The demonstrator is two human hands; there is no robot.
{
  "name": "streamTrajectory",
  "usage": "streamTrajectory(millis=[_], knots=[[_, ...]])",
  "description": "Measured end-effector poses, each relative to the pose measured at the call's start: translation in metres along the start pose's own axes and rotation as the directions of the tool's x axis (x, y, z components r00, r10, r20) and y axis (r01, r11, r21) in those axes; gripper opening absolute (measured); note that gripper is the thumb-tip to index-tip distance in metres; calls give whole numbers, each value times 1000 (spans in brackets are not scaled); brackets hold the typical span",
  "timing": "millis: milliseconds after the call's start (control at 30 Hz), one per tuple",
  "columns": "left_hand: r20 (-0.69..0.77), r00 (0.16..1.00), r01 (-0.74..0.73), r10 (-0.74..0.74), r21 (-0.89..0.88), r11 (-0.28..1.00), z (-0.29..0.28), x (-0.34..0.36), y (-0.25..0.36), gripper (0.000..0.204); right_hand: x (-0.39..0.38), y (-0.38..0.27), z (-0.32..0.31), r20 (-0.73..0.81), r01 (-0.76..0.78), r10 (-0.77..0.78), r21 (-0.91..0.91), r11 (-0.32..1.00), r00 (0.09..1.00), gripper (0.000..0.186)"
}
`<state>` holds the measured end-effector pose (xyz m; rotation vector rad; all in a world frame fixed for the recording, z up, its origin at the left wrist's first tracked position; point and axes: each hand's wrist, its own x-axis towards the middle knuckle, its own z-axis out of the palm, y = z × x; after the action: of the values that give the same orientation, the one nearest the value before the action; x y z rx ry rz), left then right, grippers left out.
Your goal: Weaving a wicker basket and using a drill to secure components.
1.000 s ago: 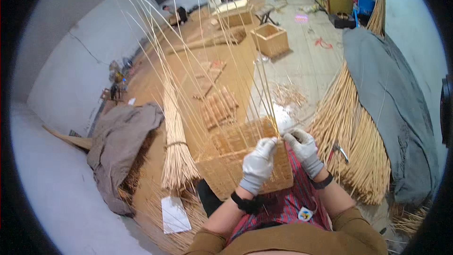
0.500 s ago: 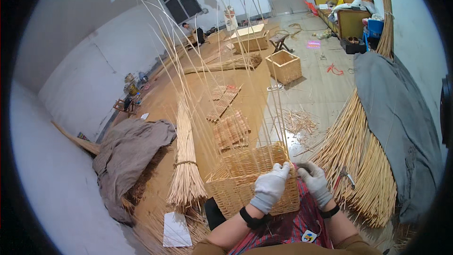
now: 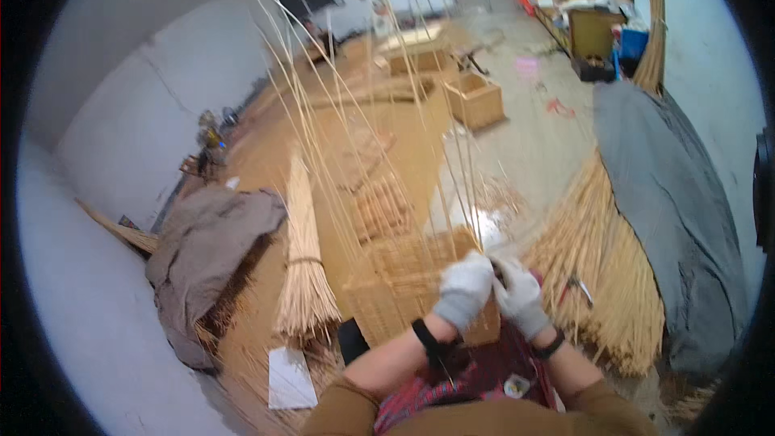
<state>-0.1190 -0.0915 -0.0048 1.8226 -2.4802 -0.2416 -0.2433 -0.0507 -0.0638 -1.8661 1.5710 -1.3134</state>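
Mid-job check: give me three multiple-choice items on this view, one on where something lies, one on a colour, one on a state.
1. Where does the tied bundle of willow rods lie?
A. to the left of the basket
B. inside the basket
C. on the grey cloth

2. What colour are the gloves on the hands?
A. black
B. pale grey
C. red

3. How do the long stakes of the basket stand?
A. trimmed flush with the rim
B. folded flat
C. sticking up, uncut

Answers:
1 A, the bundle rests on the floor left of the basket.
2 B, the left hand and right hand wear pale grey gloves.
3 C, thin stakes rise far above the rim.
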Motion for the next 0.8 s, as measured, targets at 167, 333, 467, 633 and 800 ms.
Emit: streamTrajectory(millis=[167, 333, 467, 633, 800], knots=[[-60, 952, -286, 299, 166, 944, 15, 10, -19, 17, -17, 15, 3, 18, -1, 0, 78, 997, 1000, 50], [-20, 944, -326, 330, 120, 938, 22, 8, -32, 17, -5, 23, -6, 218, -144, 108, 155, 977, 970, 53], [39, 956, -293, 291, 146, 945, 16, 5, -25, 16, 20, 22, -13, 298, -103, 126, -92, 990, 946, 53], [-110, 969, -220, 222, 39, 975, 25, -6, -21, 24, 35, 17, -23, 380, 95, 15, -269, 958, 925, 51], [-115, 993, -4, -27, -260, 965, 41, -11, -23, 26, 53, 10, -37, 519, 190, 7, -326, 926, 855, 54]])
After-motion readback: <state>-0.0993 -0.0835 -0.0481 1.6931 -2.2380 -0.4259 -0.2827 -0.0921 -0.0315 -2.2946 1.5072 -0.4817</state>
